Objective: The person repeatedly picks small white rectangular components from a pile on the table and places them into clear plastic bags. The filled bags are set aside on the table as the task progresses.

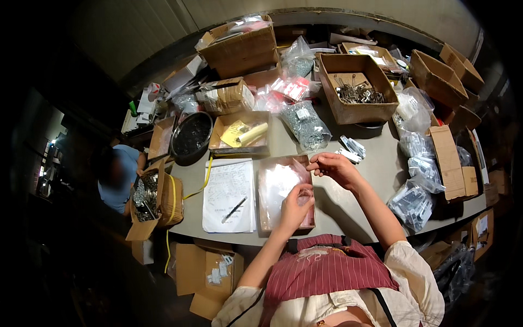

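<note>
My left hand [297, 206] is closed on a clear plastic bag [298, 173], over the right side of a shallow cardboard box [263, 220]. The box holds a stack of clear, shiny plastic bags. Just beyond, my right hand [331, 167] is bent with fingertips pinched together beside the bag's upper edge. What sits between those fingertips is too small to make out. Left of the box lie written paper sheets [226, 185] with a black pen [234, 210] across them. Several small metal parts [353, 149] rest beyond my right hand.
Behind stand a box of metal pieces [357, 111], a bag of small hardware [306, 124], a black bowl [192, 136] and a box with yellow paper [239, 150]. Bagged metal parts [412, 204] line the right edge. A person in blue [122, 174] is at the left.
</note>
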`<act>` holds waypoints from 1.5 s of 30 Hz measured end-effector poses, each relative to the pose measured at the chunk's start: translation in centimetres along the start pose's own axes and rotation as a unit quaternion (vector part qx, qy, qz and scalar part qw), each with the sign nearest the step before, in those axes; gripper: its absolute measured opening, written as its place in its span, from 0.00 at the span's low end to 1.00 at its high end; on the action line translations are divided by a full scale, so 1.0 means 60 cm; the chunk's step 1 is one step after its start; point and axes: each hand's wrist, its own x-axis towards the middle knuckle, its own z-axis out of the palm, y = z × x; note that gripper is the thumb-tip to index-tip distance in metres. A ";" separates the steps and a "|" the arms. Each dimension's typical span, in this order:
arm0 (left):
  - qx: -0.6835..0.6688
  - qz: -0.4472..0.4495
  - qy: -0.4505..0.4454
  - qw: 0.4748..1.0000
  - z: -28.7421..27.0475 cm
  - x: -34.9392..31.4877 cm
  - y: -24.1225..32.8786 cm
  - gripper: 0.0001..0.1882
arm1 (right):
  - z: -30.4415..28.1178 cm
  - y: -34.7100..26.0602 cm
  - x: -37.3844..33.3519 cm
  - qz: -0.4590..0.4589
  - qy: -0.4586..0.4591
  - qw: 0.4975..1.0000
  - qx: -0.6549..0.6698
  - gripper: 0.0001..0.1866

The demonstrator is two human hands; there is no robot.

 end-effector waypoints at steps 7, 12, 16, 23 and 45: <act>-0.121 -0.062 -0.035 0.990 0.027 0.006 -0.001 0.17 | -0.062 0.026 0.021 0.017 0.045 0.997 0.054 0.17; -0.125 -0.065 -0.034 0.989 0.028 -0.005 -0.010 0.18 | -0.102 0.061 0.072 0.011 0.063 0.992 0.109 0.20; -0.146 -0.052 -0.016 0.988 0.021 -0.009 -0.019 0.18 | -0.096 0.063 0.092 -0.029 0.068 0.993 0.093 0.18; -0.124 -0.058 -0.006 0.991 0.016 -0.004 -0.009 0.19 | -0.028 0.006 0.035 0.024 0.000 0.998 0.059 0.13; -0.256 -0.057 -0.099 0.960 0.020 -0.004 0.084 0.19 | 0.116 -0.119 -0.085 0.161 -0.150 0.862 -0.458 0.29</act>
